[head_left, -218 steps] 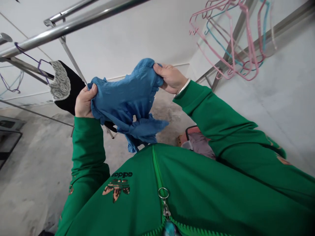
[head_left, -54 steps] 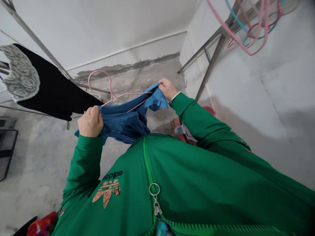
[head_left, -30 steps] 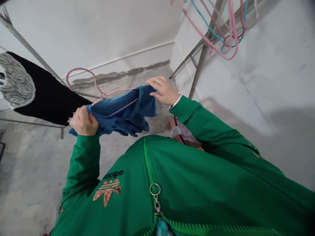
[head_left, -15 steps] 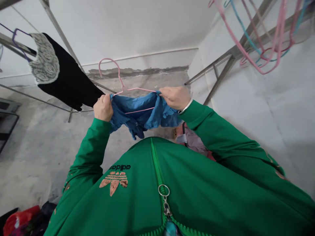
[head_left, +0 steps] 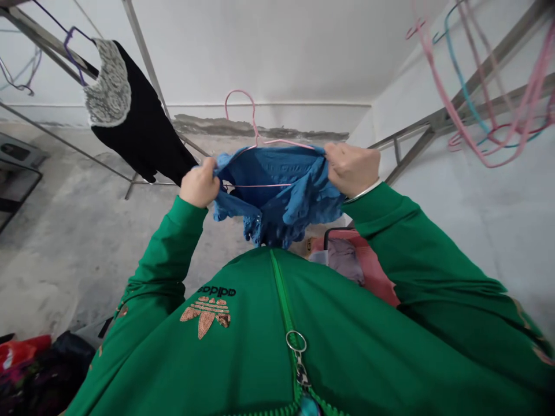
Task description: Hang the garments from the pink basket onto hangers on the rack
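A crumpled blue garment (head_left: pixel 277 190) hangs on a thin pink wire hanger (head_left: pixel 255 130) in front of my chest. My left hand (head_left: pixel 199 184) is closed on the garment's left edge. My right hand (head_left: pixel 351 169) is closed on its right edge, at the hanger's shoulder. The hanger's hook stands up above the cloth, free of any rail. Both arms wear green jacket sleeves.
A black garment with a grey lace collar (head_left: pixel 130 110) hangs on a metal rack rail (head_left: pixel 47 43) at upper left. Several pink and blue wire hangers (head_left: pixel 472 86) hang from a rail at right. A pink basket with clothes (head_left: pixel 359 260) sits below my right arm. Clothes lie at lower left (head_left: pixel 26 364).
Both hands have spread the blue garment wider on the pink hanger and raised it a little. The view has tilted up and turned left.
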The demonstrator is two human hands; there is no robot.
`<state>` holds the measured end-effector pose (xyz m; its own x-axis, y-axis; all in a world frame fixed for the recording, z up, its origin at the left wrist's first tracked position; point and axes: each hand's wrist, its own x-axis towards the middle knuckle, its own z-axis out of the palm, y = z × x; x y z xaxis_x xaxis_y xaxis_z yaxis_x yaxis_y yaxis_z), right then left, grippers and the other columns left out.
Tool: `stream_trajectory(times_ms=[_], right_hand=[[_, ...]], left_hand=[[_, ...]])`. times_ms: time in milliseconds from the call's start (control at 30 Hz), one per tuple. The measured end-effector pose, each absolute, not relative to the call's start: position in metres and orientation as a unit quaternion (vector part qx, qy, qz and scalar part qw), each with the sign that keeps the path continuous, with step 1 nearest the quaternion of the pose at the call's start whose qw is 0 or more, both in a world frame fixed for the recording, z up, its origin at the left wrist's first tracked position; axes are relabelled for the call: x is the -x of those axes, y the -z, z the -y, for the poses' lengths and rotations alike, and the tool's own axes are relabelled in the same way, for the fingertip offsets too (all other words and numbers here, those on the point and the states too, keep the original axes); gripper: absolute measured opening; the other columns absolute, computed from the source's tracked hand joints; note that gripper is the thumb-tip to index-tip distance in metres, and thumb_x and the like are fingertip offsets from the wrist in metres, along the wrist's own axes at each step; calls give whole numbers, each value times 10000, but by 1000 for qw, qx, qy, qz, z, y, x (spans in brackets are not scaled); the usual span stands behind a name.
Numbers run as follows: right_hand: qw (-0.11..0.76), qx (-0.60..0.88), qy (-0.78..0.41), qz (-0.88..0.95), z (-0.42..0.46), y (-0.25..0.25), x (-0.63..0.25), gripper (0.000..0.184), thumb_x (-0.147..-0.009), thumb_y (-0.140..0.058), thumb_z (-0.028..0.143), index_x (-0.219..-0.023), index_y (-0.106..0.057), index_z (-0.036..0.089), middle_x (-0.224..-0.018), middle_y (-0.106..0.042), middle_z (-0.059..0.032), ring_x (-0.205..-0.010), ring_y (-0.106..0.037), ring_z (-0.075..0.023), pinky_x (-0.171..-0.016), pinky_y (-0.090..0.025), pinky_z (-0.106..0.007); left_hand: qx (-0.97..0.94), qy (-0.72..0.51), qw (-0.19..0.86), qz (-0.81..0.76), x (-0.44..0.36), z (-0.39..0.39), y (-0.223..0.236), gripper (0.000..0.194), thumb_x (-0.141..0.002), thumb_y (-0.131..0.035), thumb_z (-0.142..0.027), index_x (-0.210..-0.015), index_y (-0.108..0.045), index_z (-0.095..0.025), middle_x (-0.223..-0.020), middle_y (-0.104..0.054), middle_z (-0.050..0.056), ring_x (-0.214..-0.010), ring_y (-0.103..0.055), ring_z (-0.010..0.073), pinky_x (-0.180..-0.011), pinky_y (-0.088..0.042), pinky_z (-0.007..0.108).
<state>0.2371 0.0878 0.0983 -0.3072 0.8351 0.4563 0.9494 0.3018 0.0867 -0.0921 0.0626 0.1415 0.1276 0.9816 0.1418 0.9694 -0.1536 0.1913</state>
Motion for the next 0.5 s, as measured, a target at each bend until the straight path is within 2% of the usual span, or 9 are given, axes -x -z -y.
stream_trajectory(times_ms=[67,133,233,300,367,433,500], right_hand=[[189,574,154,782,-88,-100,-241,274,-898,-372,225,-924,-635,157,-765,-634,-87,-666,-549,-176,-562,-228,-307],[221,574,148,774,-86,-102,-247,318,-922,-338,254,-921,-639,153,-752,-630,-93,-695,-571,-187,-586,-285,-303],[261,565,157,767,-84,-105,-262,399,-949,-285,305,-909,-655,163,-731,-640,-108,-713,-595,-205,-623,-357,-313],[284,558,164,763,-83,-107,-273,445,-957,-266,348,-894,-671,175,-739,-665,-129,-722,-614,-219,-648,-397,-324],[315,544,167,760,-84,-110,-282,474,-958,-265,387,-893,-688,181,-784,-697,-154,-743,-638,-226,-676,-432,-327],[348,522,166,761,-84,-112,-289,489,-954,-280,415,-902,-702,172,-818,-715,-173,-754,-660,-225,-694,-457,-318],[366,507,159,764,-84,-114,-292,496,-950,-300,437,-899,-710,163,-818,-720,-181,-754,-674,-223,-697,-471,-310]], left_hand=[[-798,-108,124,-580,92,-57,-145,310,-803,-507,-215,-1096,-593,-163,-662,-601,26,-655,-596,199,-671,-468,316],[-813,-142,171,-538,104,-59,-148,329,-838,-490,-276,-1136,-583,-170,-650,-587,6,-621,-572,170,-665,-477,306],[-776,-228,100,-579,134,-75,-145,386,-839,-487,-296,-1192,-557,-157,-841,-633,49,-763,-603,178,-758,-500,326],[-761,-239,59,-600,152,-89,-137,444,-797,-538,-296,-1217,-546,-153,-1049,-626,95,-943,-605,209,-860,-496,357],[-773,-227,64,-589,161,-100,-126,512,-757,-589,-316,-1238,-537,-149,-1201,-585,123,-1100,-563,238,-964,-463,391],[-786,-235,93,-564,160,-108,-114,544,-749,-607,-337,-1250,-535,-138,-1248,-576,130,-1160,-539,244,-1026,-428,405],[-783,-262,125,-551,155,-113,-105,476,-775,-570,-320,-1213,-568,-132,-1167,-628,114,-1095,-575,230,-1005,-446,394]])
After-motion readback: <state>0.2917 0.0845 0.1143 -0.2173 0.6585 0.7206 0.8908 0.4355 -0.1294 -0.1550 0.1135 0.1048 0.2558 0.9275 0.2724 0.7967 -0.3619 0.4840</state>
